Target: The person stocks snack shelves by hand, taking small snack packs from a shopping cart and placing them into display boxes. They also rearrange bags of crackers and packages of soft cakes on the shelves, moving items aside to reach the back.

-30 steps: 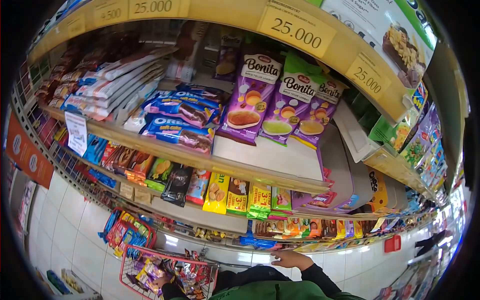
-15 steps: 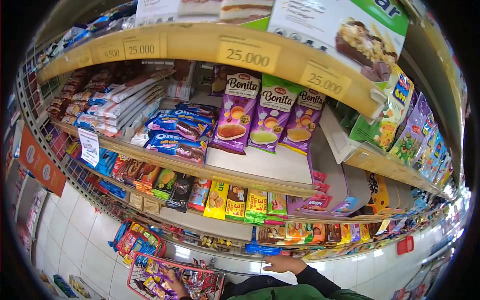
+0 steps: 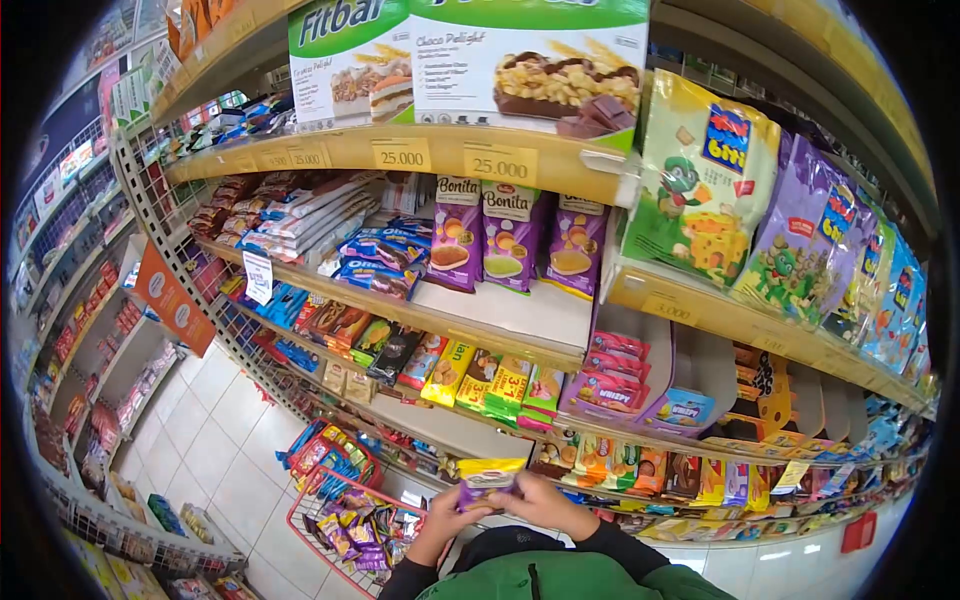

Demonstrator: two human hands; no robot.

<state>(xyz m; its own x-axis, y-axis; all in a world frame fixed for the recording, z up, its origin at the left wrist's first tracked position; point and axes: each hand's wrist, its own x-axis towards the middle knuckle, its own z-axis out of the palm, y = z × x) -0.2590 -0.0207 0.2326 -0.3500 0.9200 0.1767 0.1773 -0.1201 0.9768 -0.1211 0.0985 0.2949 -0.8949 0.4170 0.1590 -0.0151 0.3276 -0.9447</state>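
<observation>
In front of my body, both hands hold one small yellow-and-purple snack pack (image 3: 488,483). My left hand (image 3: 448,520) grips its left end, thumb along the lower edge. Fingers of my right hand (image 3: 552,508) close on the pack's right end. Fine print on the wrapper is too small to read. Just left of my left hand stands a wire shopping basket (image 3: 303,540) with a red rim. Inside it lie several purple and yellow snack packs (image 3: 365,530), loosely heaped.
Ahead, purple Bonita packs (image 3: 510,240) stand beside Oreo soft cake packs (image 3: 378,262) on a shelf. Rows of biscuits (image 3: 448,372) fill the shelf below. Large snack bags (image 3: 705,180) stand at right. A second basket of packs (image 3: 330,460) rests on the tiled floor (image 3: 215,440).
My left hand has come up out of the wire basket with the snack pack. My right hand, outstretched before, has joined it on the pack. The view has shifted across the shelves.
</observation>
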